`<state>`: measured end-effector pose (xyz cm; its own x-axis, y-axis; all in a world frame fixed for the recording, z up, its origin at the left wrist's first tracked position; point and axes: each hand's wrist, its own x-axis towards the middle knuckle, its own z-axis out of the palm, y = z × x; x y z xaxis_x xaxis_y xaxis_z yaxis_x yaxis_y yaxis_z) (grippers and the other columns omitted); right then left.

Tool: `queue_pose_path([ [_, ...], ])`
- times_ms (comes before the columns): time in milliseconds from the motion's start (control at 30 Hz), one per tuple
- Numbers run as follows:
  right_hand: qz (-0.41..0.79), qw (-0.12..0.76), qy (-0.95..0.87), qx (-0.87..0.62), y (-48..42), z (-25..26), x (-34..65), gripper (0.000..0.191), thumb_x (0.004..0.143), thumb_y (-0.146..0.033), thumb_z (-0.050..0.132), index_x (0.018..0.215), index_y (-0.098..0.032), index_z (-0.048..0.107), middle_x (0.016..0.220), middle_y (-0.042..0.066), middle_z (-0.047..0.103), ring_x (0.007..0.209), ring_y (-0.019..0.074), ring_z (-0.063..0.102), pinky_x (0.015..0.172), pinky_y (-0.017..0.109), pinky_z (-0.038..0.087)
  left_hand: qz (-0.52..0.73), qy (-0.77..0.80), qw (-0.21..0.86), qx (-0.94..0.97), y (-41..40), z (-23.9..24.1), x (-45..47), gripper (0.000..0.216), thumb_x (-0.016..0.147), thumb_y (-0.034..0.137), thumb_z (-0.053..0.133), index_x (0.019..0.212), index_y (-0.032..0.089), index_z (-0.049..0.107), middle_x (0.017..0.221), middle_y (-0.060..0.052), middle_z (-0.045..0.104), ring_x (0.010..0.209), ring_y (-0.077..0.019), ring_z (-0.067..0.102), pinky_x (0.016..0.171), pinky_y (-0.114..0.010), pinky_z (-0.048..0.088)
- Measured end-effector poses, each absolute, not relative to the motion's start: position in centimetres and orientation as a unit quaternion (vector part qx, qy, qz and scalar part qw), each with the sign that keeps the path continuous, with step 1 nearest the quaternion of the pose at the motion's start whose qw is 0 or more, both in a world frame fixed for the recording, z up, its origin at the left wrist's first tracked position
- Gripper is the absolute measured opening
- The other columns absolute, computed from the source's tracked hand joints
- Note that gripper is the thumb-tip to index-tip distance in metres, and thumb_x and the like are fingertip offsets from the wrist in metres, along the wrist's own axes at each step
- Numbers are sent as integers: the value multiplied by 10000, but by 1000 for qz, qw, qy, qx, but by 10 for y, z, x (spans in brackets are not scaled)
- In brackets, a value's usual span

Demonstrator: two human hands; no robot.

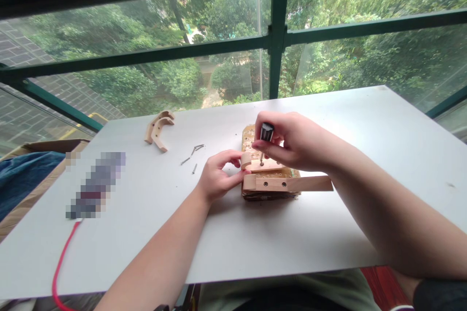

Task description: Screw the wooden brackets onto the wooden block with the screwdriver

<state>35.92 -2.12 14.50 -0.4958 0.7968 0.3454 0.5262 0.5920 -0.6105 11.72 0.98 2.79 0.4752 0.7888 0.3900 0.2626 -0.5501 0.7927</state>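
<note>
My right hand (286, 138) is closed around the dark handle of a screwdriver (267, 131), held upright. Its tip meets a screw hole in a curved wooden hook (268, 165) lying on a worn brown block (272, 195). With thumb and fingers, my left hand (224, 172) pinches the rounded left end of that same hook. Nearer to me, a second wooden hook (306, 183) lies across the block, with two dark screws or holes showing. The far part of the block is partly hidden by my right hand.
Two more curved wooden hooks (159, 130) lie at the table's far left. Several loose screws (194, 155) are scattered left of the block. A blurred-out object (95, 187) with a red cable (62, 262) lies at left on the white table (204, 248). Beyond is a window.
</note>
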Motion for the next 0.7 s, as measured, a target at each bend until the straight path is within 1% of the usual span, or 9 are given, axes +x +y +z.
queue_pose_path([
  [167,244,311,-829,-397,-20,144,360,149,944,-346,586,898,-209,548,673,-25,586,588,108,473,546,241,348,394,337,335,787,10,26,117,287,796,325,808,1026,169,738,992,-91,754,914,-213,686,830,-323,540],
  [300,246,309,-827,-401,-19,142,359,159,947,-351,577,889,-211,532,675,-23,579,589,110,470,546,244,336,393,335,337,787,10,26,117,277,803,328,802,1021,170,737,981,-87,753,906,-208,687,834,-319,539],
  [433,209,310,-838,-397,-21,143,356,173,935,-332,581,842,-214,495,670,-27,566,585,109,460,554,250,320,396,336,328,789,9,28,119,276,802,358,799,1001,176,740,917,-74,748,843,-194,668,797,-312,542],
  [567,228,307,-836,-393,-22,144,354,165,934,-321,578,842,-216,490,672,-23,579,588,112,464,561,253,313,399,342,314,791,9,30,120,291,796,390,798,987,177,745,892,-71,746,797,-184,647,771,-309,544],
  [700,247,309,-827,-401,-22,143,355,158,934,-325,584,856,-215,502,669,-22,582,585,112,459,557,252,320,397,343,320,789,8,30,120,283,800,381,795,988,175,744,919,-77,750,837,-194,663,798,-314,545],
])
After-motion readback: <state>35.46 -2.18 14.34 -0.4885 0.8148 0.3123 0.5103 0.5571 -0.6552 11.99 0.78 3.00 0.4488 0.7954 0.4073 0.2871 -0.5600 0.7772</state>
